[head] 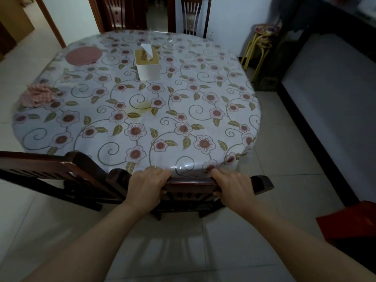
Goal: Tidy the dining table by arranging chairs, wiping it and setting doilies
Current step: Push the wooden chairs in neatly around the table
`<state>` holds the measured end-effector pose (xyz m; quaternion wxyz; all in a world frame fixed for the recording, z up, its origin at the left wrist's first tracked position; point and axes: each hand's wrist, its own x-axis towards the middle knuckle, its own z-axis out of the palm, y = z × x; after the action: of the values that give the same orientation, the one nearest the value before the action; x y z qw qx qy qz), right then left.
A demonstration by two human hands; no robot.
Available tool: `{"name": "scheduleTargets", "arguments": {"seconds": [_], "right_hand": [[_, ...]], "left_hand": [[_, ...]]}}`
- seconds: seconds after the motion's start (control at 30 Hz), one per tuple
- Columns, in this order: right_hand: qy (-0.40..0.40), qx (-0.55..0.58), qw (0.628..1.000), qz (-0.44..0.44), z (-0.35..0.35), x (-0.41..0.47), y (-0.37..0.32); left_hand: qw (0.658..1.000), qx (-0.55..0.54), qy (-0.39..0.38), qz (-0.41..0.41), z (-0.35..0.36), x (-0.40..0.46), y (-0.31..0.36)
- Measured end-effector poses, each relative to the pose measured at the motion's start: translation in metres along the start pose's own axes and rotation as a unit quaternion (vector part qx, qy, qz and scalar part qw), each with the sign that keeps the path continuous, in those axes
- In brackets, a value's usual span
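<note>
No text, label, brand or number can be read anywhere here.

A home dining room is shown. Both hands, left hand [147,185] and right hand [232,185], are closed on the top rail of a dark wooden chair [191,183], and just beyond the grip a round tabletop [142,119] is covered with a flowered plastic cloth. Further beyond the grip a tissue box [147,65] is set, and two more chairs [194,16] are seen at the far edge. A pale tiled floor [173,251] lies below the grip, and a stool [262,41] is placed far to its right.
</note>
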<state>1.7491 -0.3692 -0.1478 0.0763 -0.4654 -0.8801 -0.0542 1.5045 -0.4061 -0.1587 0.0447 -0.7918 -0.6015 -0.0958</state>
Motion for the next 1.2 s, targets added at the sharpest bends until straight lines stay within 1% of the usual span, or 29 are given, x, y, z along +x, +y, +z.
{"name": "scheduleTargets", "arguments": {"seconds": [0.23, 0.3, 0.43, 0.67, 0.77, 0.9, 1.1, 1.2], "right_hand": [[-0.003, -0.011, 0.999, 0.030, 0.000, -0.017, -0.012], [0.005, -0.005, 0.999, 0.038, 0.002, -0.024, -0.015], [0.026, -0.003, 0.998, 0.059, 0.004, -0.020, -0.013], [0.038, 0.051, 0.998, 0.022, 0.009, -0.003, 0.003], [0.030, 0.050, 0.998, 0.017, 0.009, 0.010, 0.012], [0.041, 0.031, 0.999, 0.012, 0.007, 0.022, 0.013], [0.019, 0.044, 0.999, 0.015, 0.011, 0.009, 0.019], [0.022, 0.049, 0.998, 0.019, 0.009, 0.002, 0.015]], "left_hand": [[0.999, 0.014, -0.029, 0.016, -0.003, -0.008, 0.007], [0.999, 0.020, -0.036, 0.027, -0.004, -0.008, 0.008], [0.999, 0.021, -0.040, 0.023, -0.007, 0.003, 0.006], [0.998, 0.030, -0.054, 0.025, -0.007, 0.013, 0.001], [0.999, 0.028, -0.043, 0.018, -0.007, 0.025, -0.002], [0.999, 0.041, -0.029, 0.013, -0.011, 0.034, -0.009], [0.998, 0.044, -0.029, 0.019, -0.007, 0.031, 0.001], [0.998, 0.048, -0.036, 0.019, -0.006, 0.025, 0.004]]}}
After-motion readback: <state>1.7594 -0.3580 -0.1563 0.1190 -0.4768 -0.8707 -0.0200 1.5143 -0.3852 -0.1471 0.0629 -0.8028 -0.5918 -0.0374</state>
